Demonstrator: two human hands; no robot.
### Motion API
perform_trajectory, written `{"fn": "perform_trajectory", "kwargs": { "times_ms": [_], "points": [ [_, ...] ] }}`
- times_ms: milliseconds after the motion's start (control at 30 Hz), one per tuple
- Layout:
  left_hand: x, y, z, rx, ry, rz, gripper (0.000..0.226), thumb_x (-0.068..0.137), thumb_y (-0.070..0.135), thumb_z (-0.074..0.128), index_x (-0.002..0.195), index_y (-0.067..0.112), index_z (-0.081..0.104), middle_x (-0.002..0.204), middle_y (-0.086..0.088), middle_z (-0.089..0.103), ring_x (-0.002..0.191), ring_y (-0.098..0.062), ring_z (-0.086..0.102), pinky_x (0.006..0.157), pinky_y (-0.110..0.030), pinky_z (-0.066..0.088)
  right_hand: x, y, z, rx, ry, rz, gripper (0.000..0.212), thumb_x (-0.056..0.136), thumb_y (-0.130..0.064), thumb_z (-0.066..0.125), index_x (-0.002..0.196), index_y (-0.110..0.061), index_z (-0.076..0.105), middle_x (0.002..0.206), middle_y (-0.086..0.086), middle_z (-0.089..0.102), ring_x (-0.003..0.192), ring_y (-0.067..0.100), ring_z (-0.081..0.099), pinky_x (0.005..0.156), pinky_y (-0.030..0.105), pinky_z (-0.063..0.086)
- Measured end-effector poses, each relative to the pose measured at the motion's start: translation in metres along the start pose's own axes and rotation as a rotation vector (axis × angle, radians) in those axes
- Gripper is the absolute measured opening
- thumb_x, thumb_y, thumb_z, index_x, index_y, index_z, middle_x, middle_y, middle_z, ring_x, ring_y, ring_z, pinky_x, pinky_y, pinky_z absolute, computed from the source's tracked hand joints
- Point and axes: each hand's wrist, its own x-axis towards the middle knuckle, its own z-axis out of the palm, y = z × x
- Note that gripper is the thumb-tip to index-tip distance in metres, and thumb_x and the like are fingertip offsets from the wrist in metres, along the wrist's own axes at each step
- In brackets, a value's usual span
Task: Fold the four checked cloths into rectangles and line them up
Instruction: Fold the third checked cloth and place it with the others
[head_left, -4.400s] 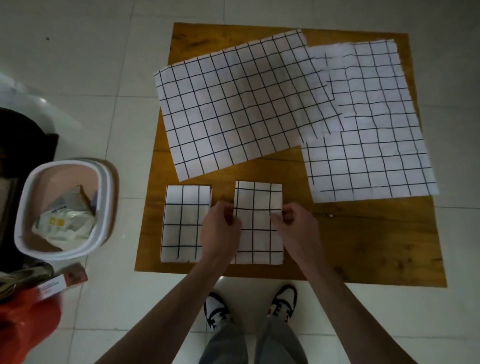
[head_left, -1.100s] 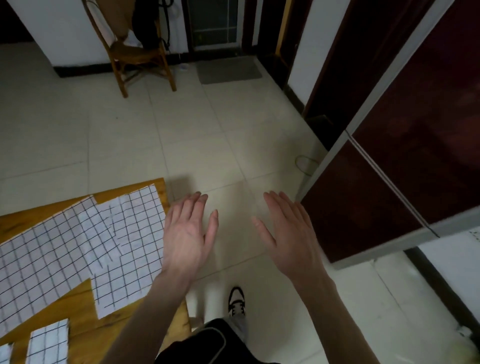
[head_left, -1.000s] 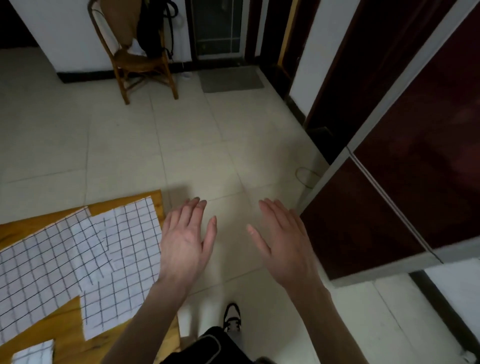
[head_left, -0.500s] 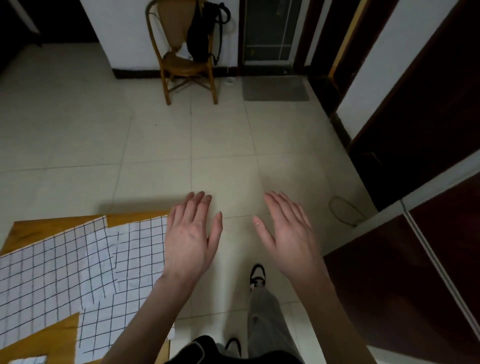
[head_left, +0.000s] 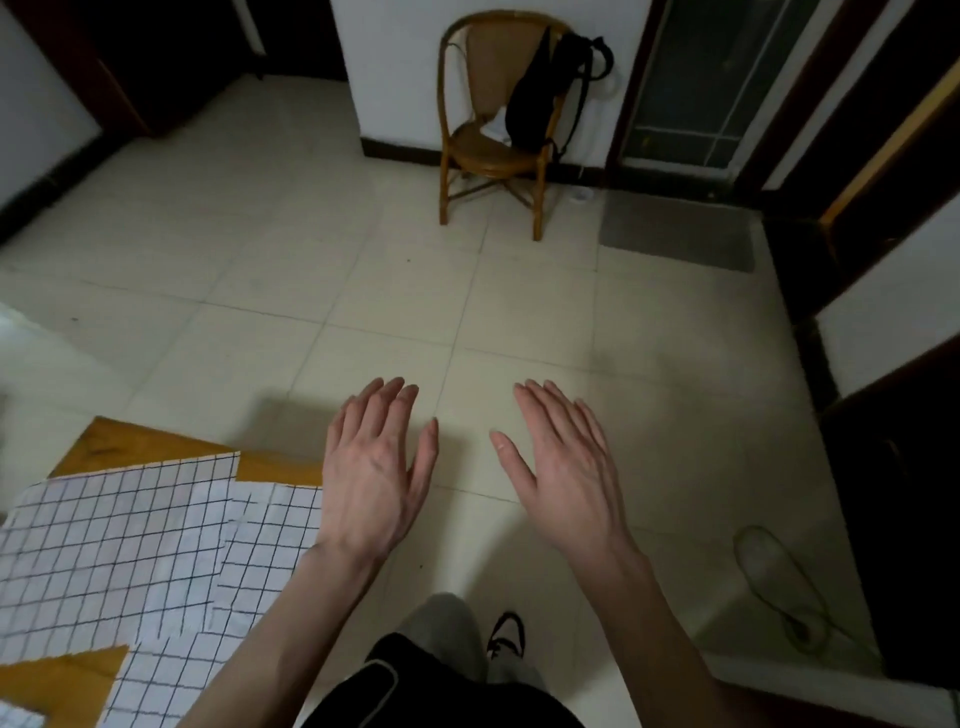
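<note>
Two unfolded white cloths with black checks lie on a wooden board (head_left: 150, 441) at the lower left: the left cloth (head_left: 104, 551) overlaps the right cloth (head_left: 260, 561). A corner of a folded cloth (head_left: 15, 719) shows at the bottom left edge. My left hand (head_left: 371, 467) hovers flat, palm down, over the board's right edge and the right cloth's corner, fingers straight, holding nothing. My right hand (head_left: 563, 467) hovers flat over the bare tiled floor, also holding nothing.
A wooden chair (head_left: 493, 135) with a black bag (head_left: 545, 93) stands at the far wall. A grey doormat (head_left: 678, 231) lies by a door. Dark cabinets (head_left: 893, 519) stand at the right, with a loop of cord (head_left: 779, 577) on the floor. My shoe (head_left: 506, 634) is below.
Since the folded cloth was held on the board, both hands let go and now hover flat and empty. The view has swung up and right, then back leftward over the last second.
</note>
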Motion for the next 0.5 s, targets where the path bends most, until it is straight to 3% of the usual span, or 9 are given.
{"fn": "perform_trajectory", "kwargs": {
  "times_ms": [500],
  "points": [
    [0.132,-0.072,0.042,0.097,0.062,-0.395,0.054,0.108,0.048,0.038,0.146,0.012,0.054,0.149,-0.009,0.057,0.144,-0.026,0.045,0.119,-0.045,0.034,0.237,0.001,0.073,0.069,-0.142,-0.319,0.064,0.108,-0.056,0.032,0.152,-0.014,0.049,0.156,0.004,0.052,0.15,0.021,0.04,0.125,0.041,0.026]
  ]
}}
